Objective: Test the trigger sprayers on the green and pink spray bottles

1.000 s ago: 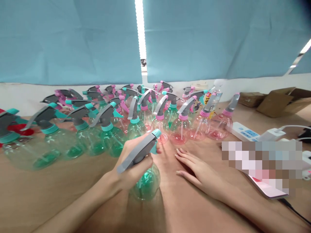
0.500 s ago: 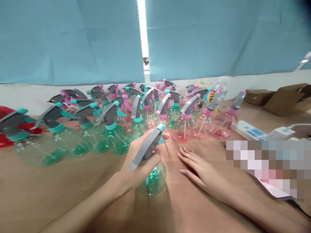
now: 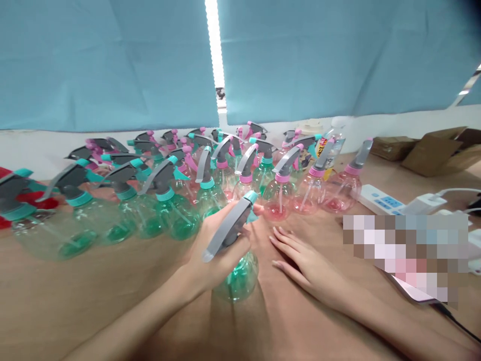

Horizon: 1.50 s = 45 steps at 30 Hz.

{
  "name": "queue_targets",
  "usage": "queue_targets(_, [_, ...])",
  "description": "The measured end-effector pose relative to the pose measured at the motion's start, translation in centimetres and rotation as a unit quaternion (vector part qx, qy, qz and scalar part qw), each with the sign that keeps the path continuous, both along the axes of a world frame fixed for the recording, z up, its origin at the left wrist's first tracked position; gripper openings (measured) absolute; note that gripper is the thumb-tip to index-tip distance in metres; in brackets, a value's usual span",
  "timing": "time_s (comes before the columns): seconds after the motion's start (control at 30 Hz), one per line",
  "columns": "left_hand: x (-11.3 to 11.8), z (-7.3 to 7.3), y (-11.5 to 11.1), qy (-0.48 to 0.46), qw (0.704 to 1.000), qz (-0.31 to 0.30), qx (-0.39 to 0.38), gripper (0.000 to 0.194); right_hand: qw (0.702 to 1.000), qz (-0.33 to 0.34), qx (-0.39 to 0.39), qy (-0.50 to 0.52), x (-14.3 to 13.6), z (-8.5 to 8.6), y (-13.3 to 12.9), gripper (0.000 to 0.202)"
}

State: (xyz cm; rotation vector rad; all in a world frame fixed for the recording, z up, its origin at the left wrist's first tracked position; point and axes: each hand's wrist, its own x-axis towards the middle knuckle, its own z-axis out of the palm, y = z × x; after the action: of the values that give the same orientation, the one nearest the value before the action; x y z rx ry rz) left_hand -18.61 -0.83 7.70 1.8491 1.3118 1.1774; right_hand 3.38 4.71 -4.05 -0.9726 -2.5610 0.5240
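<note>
My left hand (image 3: 216, 248) is wrapped round the neck and trigger of a green spray bottle (image 3: 240, 278) with a grey and teal head. The bottle stands close to me, and my fingers hide its collar. To its right my right hand (image 3: 300, 258) lies flat on the wooden table (image 3: 124, 296), fingers stretched out and holding nothing. Just beyond both hands are several more spray bottles: green ones with teal collars, such as a green bottle (image 3: 180, 218) left of centre, and pink ones with pink collars, such as a pink bottle (image 3: 278, 200).
At the right lie a white power strip (image 3: 379, 200) with a plugged-in charger (image 3: 424, 205) and a phone-like device (image 3: 417, 293), partly blurred out, with a black cable. Cardboard boxes (image 3: 432, 153) and a clear labelled bottle (image 3: 332, 143) stand farther back. Something red (image 3: 45, 200) is at the left.
The background and the other bottles have shifted slightly left in view. My left hand keeps its hold on the spray bottle, and my right hand stays flat on the table.
</note>
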Motion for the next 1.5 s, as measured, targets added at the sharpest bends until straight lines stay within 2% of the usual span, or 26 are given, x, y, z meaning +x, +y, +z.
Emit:
queue_targets(0.23, [0.0, 0.1, 0.2, -0.013, 1.0, -0.016, -0.02, 0.025, 1.0, 0.006, 0.0, -0.001, 0.0, 0.2, 0.1, 0.057])
queue_targets(0.43, [0.1, 0.1, 0.2, -0.022, 0.999, -0.005, -0.034, 0.012, 1.0, 0.008, 0.0, -0.011, 0.1, 0.3, 0.1, 0.058])
queue_targets(0.73, [0.3, 0.9, -0.1, -0.023, 0.999, -0.011, -0.048, 0.021, 1.0, 0.012, -0.007, -0.003, 0.3, 0.4, 0.1, 0.057])
queue_targets(0.97, [0.3, 0.5, -0.3, -0.012, 0.997, 0.02, -0.067, 0.021, 1.0, 0.012, -0.015, 0.005, 0.3, 0.4, 0.1, 0.058])
queue_targets(1.13, [0.3, 0.7, -0.2, 0.013, 0.998, 0.044, -0.053, 0.017, 1.0, 0.008, -0.023, 0.01, 0.3, 0.4, 0.1, 0.057])
queue_targets(1.5, [-0.1, 1.5, -0.3, 0.045, 0.998, 0.035, -0.024, 0.008, 1.0, 0.011, -0.023, 0.005, 0.3, 0.6, 0.2, 0.057])
